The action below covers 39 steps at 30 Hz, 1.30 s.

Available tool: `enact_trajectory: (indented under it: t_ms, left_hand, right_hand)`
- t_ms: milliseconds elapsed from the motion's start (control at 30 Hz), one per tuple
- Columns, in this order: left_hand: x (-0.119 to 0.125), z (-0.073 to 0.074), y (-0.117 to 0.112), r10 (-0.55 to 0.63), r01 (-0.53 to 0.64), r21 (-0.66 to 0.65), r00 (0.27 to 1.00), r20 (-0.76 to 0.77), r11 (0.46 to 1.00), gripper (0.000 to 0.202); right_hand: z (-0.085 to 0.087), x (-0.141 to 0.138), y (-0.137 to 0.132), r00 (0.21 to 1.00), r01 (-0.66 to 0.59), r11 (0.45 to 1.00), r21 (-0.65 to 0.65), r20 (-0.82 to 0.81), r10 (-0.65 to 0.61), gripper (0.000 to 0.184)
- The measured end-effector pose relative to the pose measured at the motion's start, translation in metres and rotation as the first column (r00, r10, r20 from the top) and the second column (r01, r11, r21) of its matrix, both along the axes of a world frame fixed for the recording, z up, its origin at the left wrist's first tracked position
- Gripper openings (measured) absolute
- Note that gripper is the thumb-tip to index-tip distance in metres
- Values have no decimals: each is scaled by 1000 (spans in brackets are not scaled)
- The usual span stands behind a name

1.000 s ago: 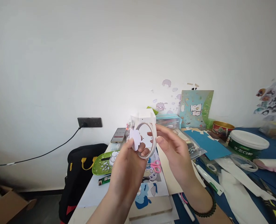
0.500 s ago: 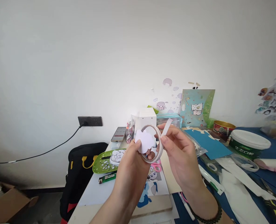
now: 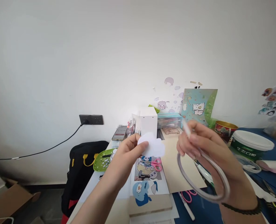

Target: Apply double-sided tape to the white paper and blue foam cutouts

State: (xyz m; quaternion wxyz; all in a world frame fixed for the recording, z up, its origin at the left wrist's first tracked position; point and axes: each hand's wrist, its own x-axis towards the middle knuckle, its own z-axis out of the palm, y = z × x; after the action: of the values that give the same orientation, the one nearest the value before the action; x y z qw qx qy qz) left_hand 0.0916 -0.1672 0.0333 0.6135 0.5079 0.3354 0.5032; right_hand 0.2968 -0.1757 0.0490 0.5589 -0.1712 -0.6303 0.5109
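My left hand (image 3: 126, 155) pinches a white cloud-shaped paper cutout (image 3: 153, 148) between thumb and fingers, raised over the desk. My right hand (image 3: 205, 146) is off to the right with its fingers closed on a roll of white tape (image 3: 181, 169). The roll hangs loosely from that hand as a blurred ring. A short white tape end (image 3: 186, 128) sticks up from the fingertips. The two hands are apart, with a gap between the cutout and the roll.
Under the hands lie a cartoon picture sheet (image 3: 147, 174), pink scissors (image 3: 156, 164) and a beige card (image 3: 175, 168). A white box (image 3: 148, 121), phone (image 3: 119, 133) and green tray (image 3: 102, 160) stand behind. A green-and-white tub (image 3: 251, 144) is right; a black backpack (image 3: 81, 168) is beside the desk.
The tape roll has left my left hand and swung right and down in my right hand. My left hand keeps only the cutout. The hands have drawn apart.
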Motion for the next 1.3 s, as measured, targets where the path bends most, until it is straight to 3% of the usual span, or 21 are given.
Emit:
enact_trajectory:
  t_ms: [100, 167, 600, 1300]
  left_hand:
    - [-6, 4, -1, -30, 36, 67, 995, -96, 997, 29]
    - [-8, 7, -3, -15, 24, 97, 995, -101, 995, 29]
    - [-5, 10, -14, 23, -29, 128, 999, 47, 991, 30]
    - [-4, 8, -15, 31, -35, 122, 999, 33, 992, 30]
  right_hand:
    - [1, 5, 0, 951, -115, 979, -170, 265, 158, 13]
    - [1, 2, 0, 924, -118, 966, -230, 331, 192, 17]
    - [0, -14, -4, 944, 70, 973, -221, 331, 7, 24]
    - [0, -13, -4, 897, 152, 970, -188, 438, -56, 30]
